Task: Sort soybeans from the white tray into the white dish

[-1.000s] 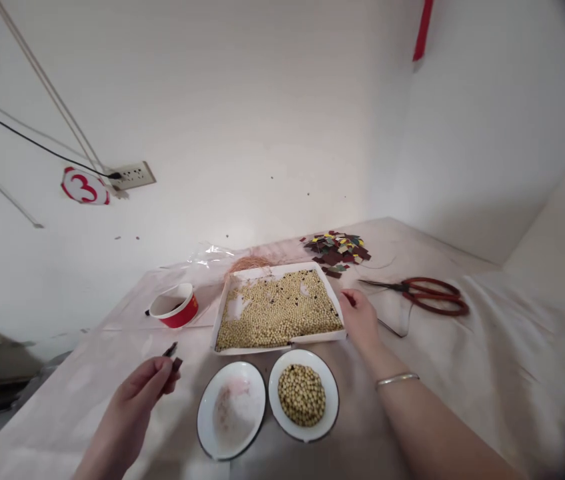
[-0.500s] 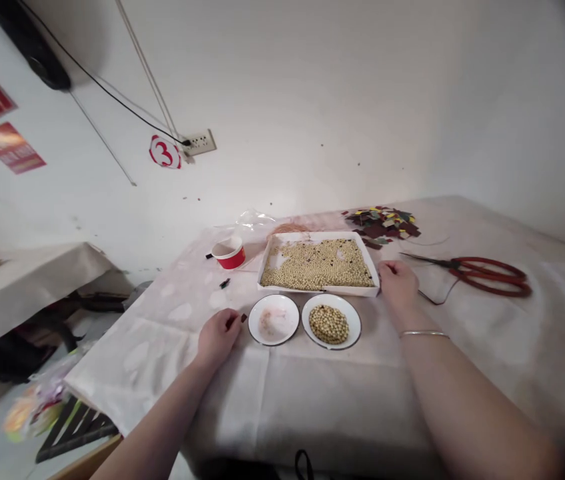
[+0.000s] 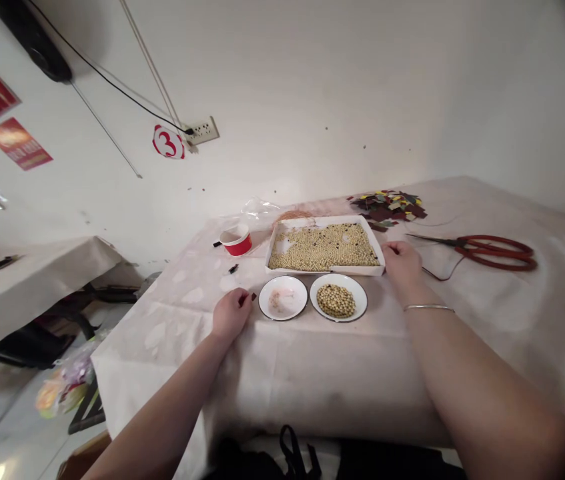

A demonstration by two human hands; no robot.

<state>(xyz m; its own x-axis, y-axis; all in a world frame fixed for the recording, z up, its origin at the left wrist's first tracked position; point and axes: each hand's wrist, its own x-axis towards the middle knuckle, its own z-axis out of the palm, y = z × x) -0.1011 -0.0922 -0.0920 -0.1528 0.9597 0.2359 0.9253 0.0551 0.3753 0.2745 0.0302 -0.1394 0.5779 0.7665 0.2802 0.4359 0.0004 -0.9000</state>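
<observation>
My left hand (image 3: 233,313) rests on the cloth left of the plates, its fingers curled and pinched. A small dark red piece (image 3: 254,296) shows at its fingertips. Beside it stands a white plate (image 3: 283,298) with pinkish residue. A second plate (image 3: 362,303) holds a heap of pale round beads (image 3: 335,301). My right hand (image 3: 403,265) is closed against the right side of a shallow white tray (image 3: 325,271) spread with pale beads and a few dark ones. Whatever its fingers hold is hidden. A dark thread (image 3: 445,277) curves out from behind that hand.
Red-handled scissors (image 3: 497,253) lie at right, blades toward the tray. Behind are a pile of dark and yellow scraps (image 3: 387,207), a tangle of reddish thread (image 3: 295,215) and clear plastic (image 3: 259,208). A red-and-white paper tub (image 3: 237,241) stands left of the tray.
The view has tilted down slightly, so everything appears higher and a little further right. Both hands keep their places beside the plates and tray.
</observation>
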